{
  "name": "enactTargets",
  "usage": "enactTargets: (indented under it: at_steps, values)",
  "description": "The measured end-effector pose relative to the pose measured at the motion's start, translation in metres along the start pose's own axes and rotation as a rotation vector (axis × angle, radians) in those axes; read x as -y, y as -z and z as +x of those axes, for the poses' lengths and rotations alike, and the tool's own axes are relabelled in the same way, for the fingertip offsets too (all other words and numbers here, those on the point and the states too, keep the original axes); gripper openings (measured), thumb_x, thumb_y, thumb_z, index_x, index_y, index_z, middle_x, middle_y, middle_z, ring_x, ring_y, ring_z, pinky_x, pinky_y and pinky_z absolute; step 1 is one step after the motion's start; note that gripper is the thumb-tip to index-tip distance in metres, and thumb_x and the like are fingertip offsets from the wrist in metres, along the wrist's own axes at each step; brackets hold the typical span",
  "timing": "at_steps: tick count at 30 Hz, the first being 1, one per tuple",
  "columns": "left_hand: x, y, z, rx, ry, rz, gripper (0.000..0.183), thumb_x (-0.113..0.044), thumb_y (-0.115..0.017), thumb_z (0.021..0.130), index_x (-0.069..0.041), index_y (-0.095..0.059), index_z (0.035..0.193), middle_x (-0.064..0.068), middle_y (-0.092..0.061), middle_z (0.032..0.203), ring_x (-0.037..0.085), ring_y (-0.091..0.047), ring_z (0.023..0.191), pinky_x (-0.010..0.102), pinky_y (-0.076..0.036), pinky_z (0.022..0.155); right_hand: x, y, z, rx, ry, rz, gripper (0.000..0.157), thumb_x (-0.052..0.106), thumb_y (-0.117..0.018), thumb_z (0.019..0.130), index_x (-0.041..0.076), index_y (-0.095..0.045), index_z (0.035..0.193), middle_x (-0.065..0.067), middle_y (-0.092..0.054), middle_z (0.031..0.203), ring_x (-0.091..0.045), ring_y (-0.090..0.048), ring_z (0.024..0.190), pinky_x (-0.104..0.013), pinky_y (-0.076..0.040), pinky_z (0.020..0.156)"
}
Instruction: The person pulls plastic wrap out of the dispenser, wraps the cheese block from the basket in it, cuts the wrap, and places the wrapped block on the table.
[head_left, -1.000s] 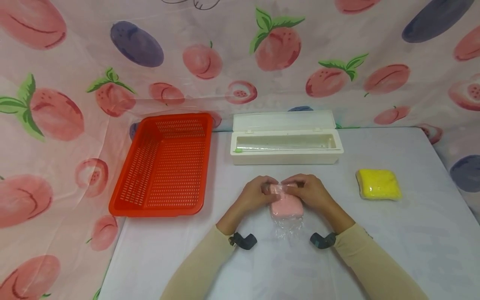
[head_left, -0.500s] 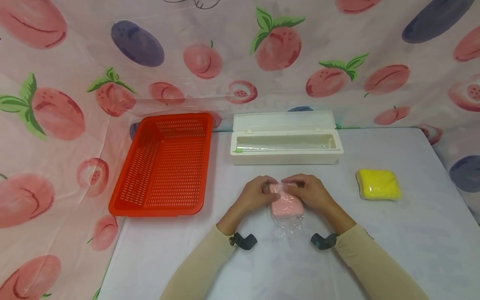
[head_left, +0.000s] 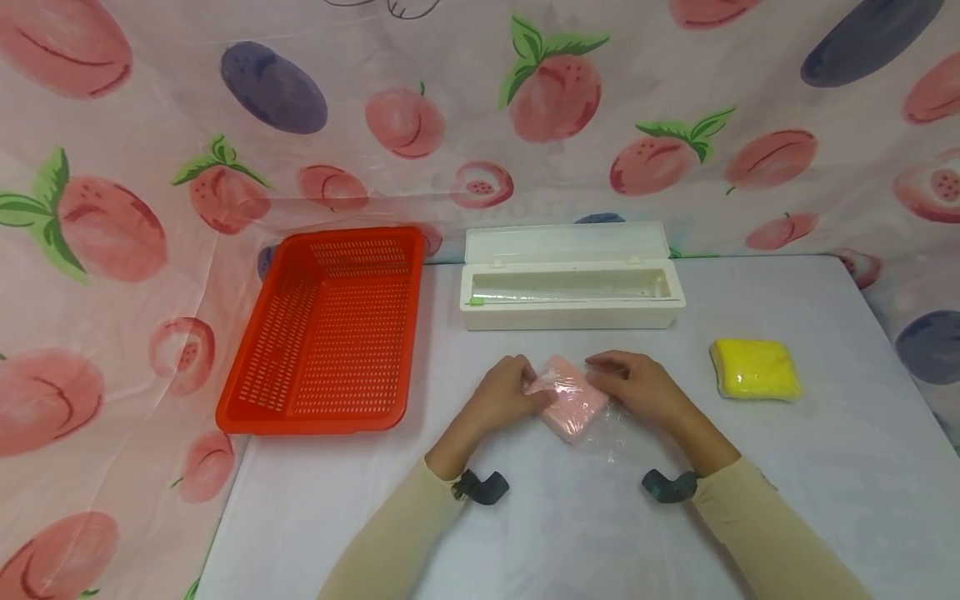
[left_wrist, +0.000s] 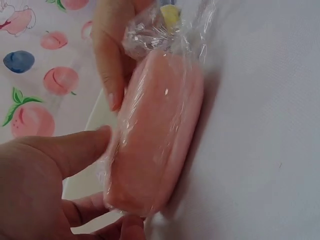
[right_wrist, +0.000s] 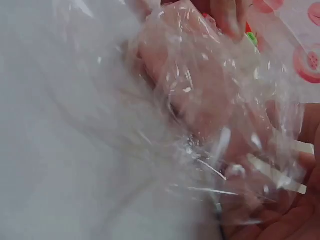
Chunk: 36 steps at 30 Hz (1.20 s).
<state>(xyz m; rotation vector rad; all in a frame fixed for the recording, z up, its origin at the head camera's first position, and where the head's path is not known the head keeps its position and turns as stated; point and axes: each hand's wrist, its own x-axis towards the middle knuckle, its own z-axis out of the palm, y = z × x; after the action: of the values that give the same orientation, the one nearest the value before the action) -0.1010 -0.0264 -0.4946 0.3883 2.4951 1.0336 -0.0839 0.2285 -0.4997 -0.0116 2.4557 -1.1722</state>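
A pink block, soft-looking and wrapped in loose clear plastic, lies turned cornerwise between both hands at the middle of the table. My left hand pinches its left corner, thumb on the upper face; in the left wrist view that thumb and the fingertips lie around one end of the block. From the other side my right hand holds the right corner between thumb and curled fingers. In the right wrist view crinkled plastic wrap spreads in front of the right palm and hides part of the grip.
A red perforated basket stands at the left. Behind the hands is a long white box with its clear lid raised. To the right lies a yellow wrapped block. A fruit-print cloth hangs at the back and left.
The pink block has turned from square-on to cornerwise, its loose wrap end swinging to the right. My right hand has shifted slightly right and apart from the left hand.
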Motion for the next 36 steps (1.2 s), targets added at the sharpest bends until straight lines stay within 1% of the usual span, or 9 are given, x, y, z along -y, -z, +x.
enactTargets:
  at_steps: [6,13,15,17,19,21,24,30,36]
  values:
    - [0.000,0.000,-0.003,-0.043,-0.031,0.018,0.028,-0.034,-0.059,0.100,-0.010,-0.064,0.088,0.002,-0.056,0.087,0.016,-0.051,0.079,0.028,-0.042,0.068,-0.002,0.011,-0.007,0.051,-0.064,-0.035,0.053,0.053,-0.057,0.100,0.012,-0.065,0.133,-0.010,-0.070,0.126,-0.028,-0.063,0.113,-0.045,-0.056,0.092]
    - [0.000,-0.002,-0.005,-0.048,-0.007,0.008,0.029,-0.030,-0.061,0.097,-0.008,-0.061,0.078,0.004,-0.056,0.083,0.017,-0.050,0.074,0.028,-0.042,0.063,-0.006,0.017,-0.009,0.087,-0.093,-0.003,0.055,0.054,-0.056,0.101,0.010,-0.064,0.133,-0.009,-0.069,0.111,-0.023,-0.061,0.095,-0.034,-0.056,0.078]
    - [-0.001,-0.002,-0.007,-0.054,0.007,0.000,0.026,-0.029,-0.062,0.096,-0.004,-0.064,0.092,0.007,-0.059,0.090,0.018,-0.052,0.077,0.030,-0.045,0.066,-0.007,0.019,-0.010,0.098,-0.093,0.020,0.056,0.054,-0.055,0.101,0.010,-0.064,0.133,-0.008,-0.067,0.104,-0.023,-0.059,0.090,-0.032,-0.055,0.075]
    - [-0.003,-0.002,-0.009,-0.055,0.002,-0.003,0.035,-0.027,-0.060,0.096,-0.001,-0.063,0.119,0.012,-0.061,0.103,0.021,-0.056,0.086,0.034,-0.049,0.074,-0.007,0.021,-0.011,0.110,-0.102,0.042,0.056,0.055,-0.054,0.101,0.009,-0.063,0.133,-0.010,-0.066,0.100,-0.023,-0.059,0.088,-0.031,-0.054,0.073]
    - [-0.004,-0.001,-0.010,-0.045,-0.011,0.004,0.050,-0.024,-0.057,0.096,-0.006,-0.053,0.142,0.014,-0.060,0.119,0.023,-0.058,0.098,0.038,-0.051,0.083,-0.008,0.022,-0.012,0.126,-0.116,0.080,0.058,0.054,-0.053,0.102,0.008,-0.061,0.136,-0.011,-0.066,0.107,-0.023,-0.059,0.090,-0.031,-0.057,0.075]
    - [-0.005,-0.001,-0.011,-0.031,-0.023,0.023,0.056,-0.022,-0.055,0.097,-0.014,-0.048,0.152,0.013,-0.057,0.132,0.023,-0.059,0.109,0.040,-0.050,0.093,-0.008,0.024,-0.013,0.146,-0.131,0.121,0.060,0.053,-0.051,0.104,0.006,-0.059,0.138,-0.015,-0.066,0.112,-0.023,-0.061,0.088,-0.031,-0.057,0.076]
    - [-0.005,-0.001,-0.013,-0.005,-0.006,0.032,0.048,-0.021,-0.054,0.097,-0.015,-0.057,0.144,0.012,-0.057,0.134,0.023,-0.059,0.111,0.039,-0.050,0.092,-0.009,0.025,-0.013,0.177,-0.163,0.201,0.061,0.051,-0.047,0.106,0.003,-0.055,0.143,-0.017,-0.065,0.121,-0.024,-0.066,0.086,-0.032,-0.060,0.076]
    - [-0.005,0.001,-0.013,0.015,0.038,0.017,0.032,-0.020,-0.061,0.093,-0.003,-0.062,0.120,0.008,-0.058,0.107,0.019,-0.054,0.085,0.030,-0.047,0.069,-0.013,0.025,-0.012,0.206,-0.161,0.319,0.071,0.054,-0.041,0.107,0.001,-0.040,0.153,-0.022,-0.067,0.128,-0.026,-0.075,0.094,-0.036,-0.062,0.081]
    - [-0.006,0.004,-0.014,0.041,0.050,0.006,0.022,-0.025,-0.067,0.089,-0.006,-0.058,0.097,0.004,-0.055,0.085,0.018,-0.052,0.074,0.028,-0.043,0.061,-0.015,0.019,-0.006,0.168,-0.126,0.419,0.070,0.051,-0.047,0.106,0.005,-0.031,0.157,-0.025,-0.062,0.136,-0.028,-0.073,0.106,-0.037,-0.061,0.087]
